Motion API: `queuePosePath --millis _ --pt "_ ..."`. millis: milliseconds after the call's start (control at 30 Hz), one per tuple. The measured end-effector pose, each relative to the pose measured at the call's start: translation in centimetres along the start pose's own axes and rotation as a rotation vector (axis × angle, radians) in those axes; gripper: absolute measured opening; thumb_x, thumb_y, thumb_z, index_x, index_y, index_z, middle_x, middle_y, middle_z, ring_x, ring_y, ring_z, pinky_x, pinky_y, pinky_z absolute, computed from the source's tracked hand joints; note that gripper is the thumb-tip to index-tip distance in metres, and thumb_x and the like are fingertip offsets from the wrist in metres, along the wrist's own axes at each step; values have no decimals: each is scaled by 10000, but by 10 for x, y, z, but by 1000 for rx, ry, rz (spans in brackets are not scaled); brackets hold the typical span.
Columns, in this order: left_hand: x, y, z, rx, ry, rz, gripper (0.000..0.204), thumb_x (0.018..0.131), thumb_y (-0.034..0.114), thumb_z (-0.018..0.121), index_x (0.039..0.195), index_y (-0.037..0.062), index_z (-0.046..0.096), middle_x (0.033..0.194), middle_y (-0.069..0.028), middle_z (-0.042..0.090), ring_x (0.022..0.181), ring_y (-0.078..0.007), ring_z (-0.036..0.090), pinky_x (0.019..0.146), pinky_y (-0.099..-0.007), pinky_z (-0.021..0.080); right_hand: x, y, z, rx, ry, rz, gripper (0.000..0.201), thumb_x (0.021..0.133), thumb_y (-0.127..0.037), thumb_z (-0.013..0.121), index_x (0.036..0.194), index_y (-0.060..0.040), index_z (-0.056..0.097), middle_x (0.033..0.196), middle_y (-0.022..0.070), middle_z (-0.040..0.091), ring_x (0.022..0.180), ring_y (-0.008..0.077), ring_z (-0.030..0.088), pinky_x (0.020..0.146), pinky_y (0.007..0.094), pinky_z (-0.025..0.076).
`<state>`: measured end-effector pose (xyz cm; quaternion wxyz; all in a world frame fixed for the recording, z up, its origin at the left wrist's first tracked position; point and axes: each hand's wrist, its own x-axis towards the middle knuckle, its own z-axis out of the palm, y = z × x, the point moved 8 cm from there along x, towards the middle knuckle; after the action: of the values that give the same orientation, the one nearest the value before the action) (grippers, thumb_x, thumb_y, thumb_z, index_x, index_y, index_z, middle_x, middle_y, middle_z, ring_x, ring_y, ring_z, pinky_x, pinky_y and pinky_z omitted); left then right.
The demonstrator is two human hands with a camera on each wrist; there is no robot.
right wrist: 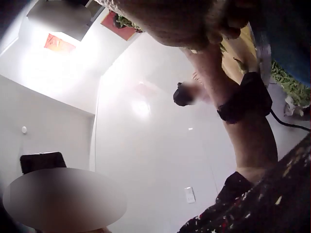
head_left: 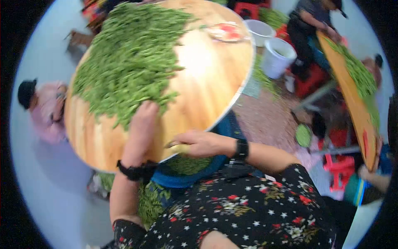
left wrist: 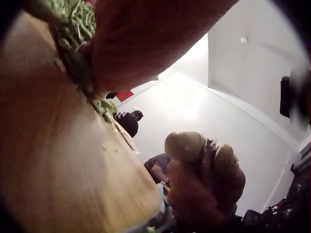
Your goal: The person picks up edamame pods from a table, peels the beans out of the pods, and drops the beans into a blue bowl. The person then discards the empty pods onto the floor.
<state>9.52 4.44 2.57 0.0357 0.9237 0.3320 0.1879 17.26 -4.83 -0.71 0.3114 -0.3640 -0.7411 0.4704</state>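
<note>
A large heap of slender green pods (head_left: 128,58) covers much of a round wooden table (head_left: 199,87). At the heap's near edge, my left hand (head_left: 145,118) reaches down onto the pods; its fingertips are hidden or blurred. Just right of it, over the table's near rim, is my right hand (head_left: 199,143), with its fingers curled. A pale yellowish cover (left wrist: 184,145) sits on its thumb. Between thumb and finger it pinches a small thin piece (left wrist: 209,153), whose kind I cannot tell.
Below the near rim stands a blue tub (head_left: 178,180) with greens inside. A plate (head_left: 226,32) with red and white bits lies on the far right of the table. White buckets (head_left: 278,58) stand beyond. At right, a person (head_left: 313,29) works at another pod-covered table (head_left: 352,99).
</note>
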Motion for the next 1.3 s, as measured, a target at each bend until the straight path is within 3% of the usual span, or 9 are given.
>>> queuePosePath --millis 67,133,333,500,633,867,1067,1133,1300 --pt "-5 -4 -5 -117 -10 -26 332 752 -84 477 1065 17 524 957 -193 546 905 -394 561 738 -437 480 0 9 0 177 -19 158 389 973 -304 452 1221 -21 551 665 28 551 552 112 533 502 281 441" --pt "-12 -14 -10 -221 -74 -96 333 788 -69 496 1107 12 550 1025 -185 570 938 -371 580 766 -408 489 -4 11 2 313 -11 295 390 978 -281 450 1262 -23 518 654 8 527 555 77 521 479 241 420" --pt "-17 -41 -52 -331 183 -154 182 826 -6 575 1000 -13 627 951 -152 641 851 -283 626 754 -346 495 -5 11 -4 379 50 315 372 991 -237 424 1291 -24 477 688 12 543 541 89 553 469 228 455" --pt "9 -14 -8 -42 99 -15 192 781 48 614 972 29 607 876 -165 612 819 -350 600 713 -407 495 1 12 -9 374 70 344 325 987 -213 412 1230 -8 481 735 51 579 542 121 590 443 252 473" --pt "14 -4 8 -146 -11 -38 147 773 41 613 917 32 582 881 -142 567 835 -337 580 705 -418 483 -1 6 -16 392 161 393 252 980 -204 412 1100 0 495 760 80 599 535 145 599 411 275 476" --pt "5 -1 7 29 104 17 145 769 56 571 914 53 581 850 -112 545 825 -305 553 720 -391 464 1 18 -25 377 264 315 233 976 -205 425 1091 -15 498 767 69 610 519 143 585 412 263 455" --pt "-7 21 -34 -71 213 -52 203 818 21 560 1016 22 603 912 -167 601 854 -343 586 753 -394 480 0 18 -36 484 414 272 239 975 -201 437 1121 -22 499 757 40 601 530 119 586 429 238 444" --pt "-19 22 -31 -510 191 -134 292 827 24 522 1109 -1 591 1021 -192 633 965 -356 597 842 -405 473 3 8 -34 548 368 220 246 975 -195 435 1144 -24 484 772 40 602 519 110 577 424 234 438" --pt "-42 27 -14 -821 -21 -379 407 894 24 469 1298 42 517 1100 -196 640 1024 -267 624 854 -334 467 6 8 -16 604 260 244 251 974 -185 428 1172 -33 453 776 36 596 499 105 559 418 225 427"
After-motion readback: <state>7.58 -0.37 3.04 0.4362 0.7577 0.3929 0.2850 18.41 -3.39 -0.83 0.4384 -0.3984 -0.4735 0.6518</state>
